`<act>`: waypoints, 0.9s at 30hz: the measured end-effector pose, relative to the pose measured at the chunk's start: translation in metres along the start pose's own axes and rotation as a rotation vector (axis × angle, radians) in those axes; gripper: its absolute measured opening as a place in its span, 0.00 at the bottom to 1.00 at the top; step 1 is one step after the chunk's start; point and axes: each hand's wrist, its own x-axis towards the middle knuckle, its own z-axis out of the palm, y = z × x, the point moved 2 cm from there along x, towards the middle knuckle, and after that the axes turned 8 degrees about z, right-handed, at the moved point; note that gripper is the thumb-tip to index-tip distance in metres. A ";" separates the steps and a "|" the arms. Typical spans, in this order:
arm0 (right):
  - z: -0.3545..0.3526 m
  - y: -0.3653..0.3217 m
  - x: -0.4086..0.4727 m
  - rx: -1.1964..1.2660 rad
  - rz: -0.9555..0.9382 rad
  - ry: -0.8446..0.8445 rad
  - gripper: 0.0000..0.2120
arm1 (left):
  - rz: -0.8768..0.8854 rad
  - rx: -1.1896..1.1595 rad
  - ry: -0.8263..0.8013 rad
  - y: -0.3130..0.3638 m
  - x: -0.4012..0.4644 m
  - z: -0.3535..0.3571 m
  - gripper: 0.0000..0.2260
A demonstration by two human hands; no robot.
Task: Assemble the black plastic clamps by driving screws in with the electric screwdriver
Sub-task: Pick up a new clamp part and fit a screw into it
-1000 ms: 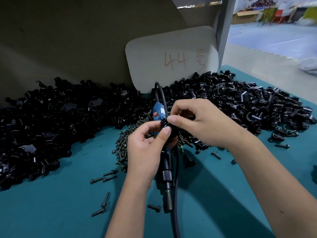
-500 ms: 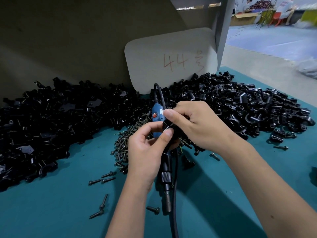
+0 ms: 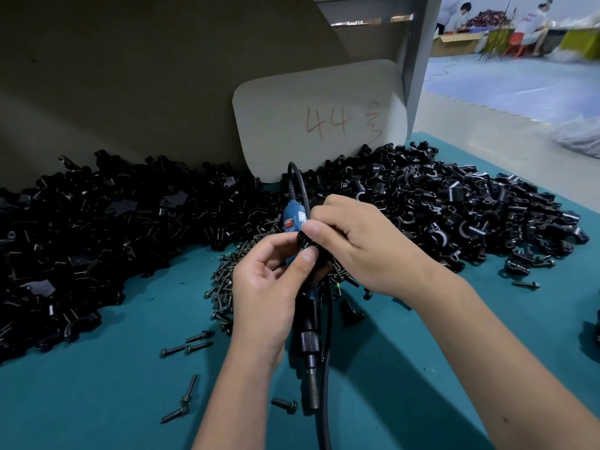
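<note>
Nearest the wearer, loose screws lay scattered on the teal table to the left of the left forearm. The electric screwdriver lay on the table beneath both hands, its bit end pointing toward the wearer and its blue body showing just beyond the fingers. The left hand and right hand were together, each pinching one small black clamp between thumb and fingers above the tool. A screw pile sat under and left of the hands. Beyond, heaps of black clamp parts spread to both sides. Farthest stood a card marked "44".
</note>
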 end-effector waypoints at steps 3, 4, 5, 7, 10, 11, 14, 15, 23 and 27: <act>-0.001 0.001 0.000 0.006 0.013 0.038 0.24 | 0.008 0.005 -0.027 0.001 -0.001 0.002 0.08; -0.001 0.000 0.000 0.008 0.020 0.054 0.25 | 0.020 0.022 -0.029 0.001 -0.001 0.003 0.08; -0.001 0.000 0.000 0.007 0.023 0.067 0.27 | 0.032 0.046 -0.027 0.001 -0.001 0.004 0.08; -0.002 -0.003 -0.001 0.004 0.026 0.071 0.29 | 0.046 0.066 -0.024 0.002 0.000 0.004 0.08; -0.004 -0.006 -0.003 0.002 0.022 0.023 0.27 | 0.033 0.040 -0.003 0.002 0.000 0.003 0.08; -0.005 -0.006 -0.003 -0.003 0.017 0.000 0.25 | 0.024 0.021 0.012 0.002 -0.001 0.002 0.09; -0.005 -0.005 -0.005 -0.004 0.021 -0.053 0.18 | 0.024 0.005 0.027 0.002 0.001 -0.002 0.10; -0.006 -0.004 -0.004 0.009 0.029 -0.055 0.15 | 0.023 0.005 0.026 0.002 0.001 -0.003 0.10; -0.003 -0.005 -0.003 0.017 -0.015 -0.035 0.14 | 0.034 0.026 0.018 0.001 0.001 -0.003 0.11; -0.003 -0.003 -0.002 0.002 -0.018 -0.016 0.20 | 0.028 0.005 0.004 0.002 0.000 0.000 0.09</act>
